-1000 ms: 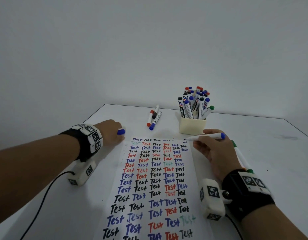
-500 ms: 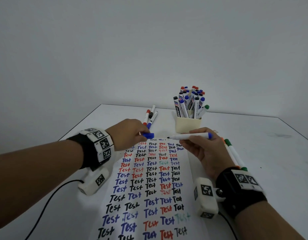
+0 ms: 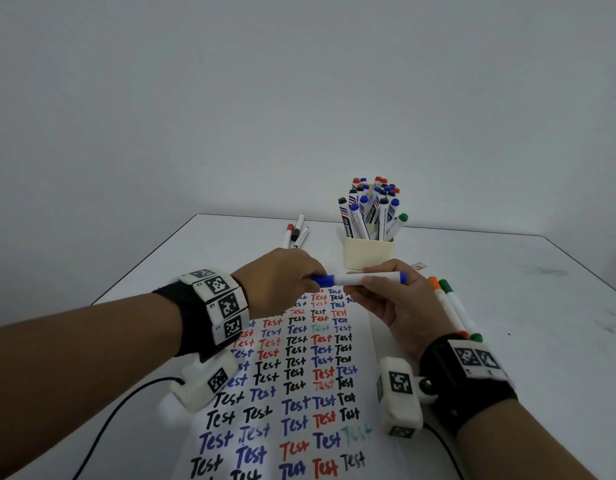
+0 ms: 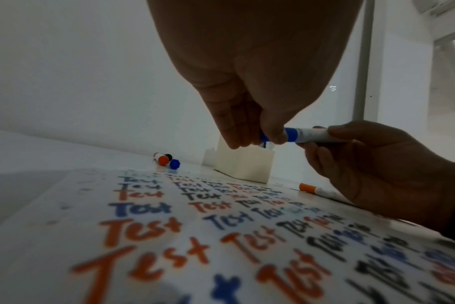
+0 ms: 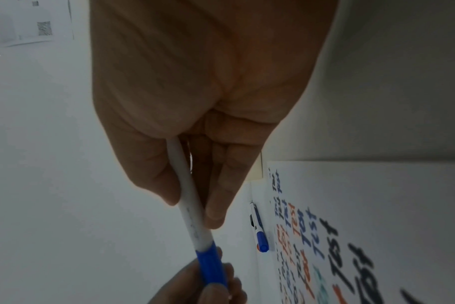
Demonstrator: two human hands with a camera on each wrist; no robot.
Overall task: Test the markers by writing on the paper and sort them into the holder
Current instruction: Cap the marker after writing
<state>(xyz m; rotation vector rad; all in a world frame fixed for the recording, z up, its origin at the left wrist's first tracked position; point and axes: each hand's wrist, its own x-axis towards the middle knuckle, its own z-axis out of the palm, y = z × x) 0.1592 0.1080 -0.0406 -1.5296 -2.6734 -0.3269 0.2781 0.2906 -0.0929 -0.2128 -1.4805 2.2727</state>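
Blue marker (image 3: pixel 363 279) held level above the far end of the paper (image 3: pixel 299 375), clear of the counter (image 3: pixel 507 271). Right hand (image 3: pixel 393 299): fingers (image 5: pixel 216 197) and thumb pinch the white barrel at mid-length. Left hand (image 3: pixel 278 282): fingers (image 4: pixel 237 133) curled round the blue cap (image 3: pixel 323 280) at the marker's left end. Holder (image 3: pixel 368 252), full of markers, just beyond. Three loose markers (image 3: pixel 296 232) far left of it; orange and green markers (image 3: pixel 451 306) beside the right wrist.

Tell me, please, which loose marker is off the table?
The blue marker, held above the paper between both hands; the others lie flat on the table.
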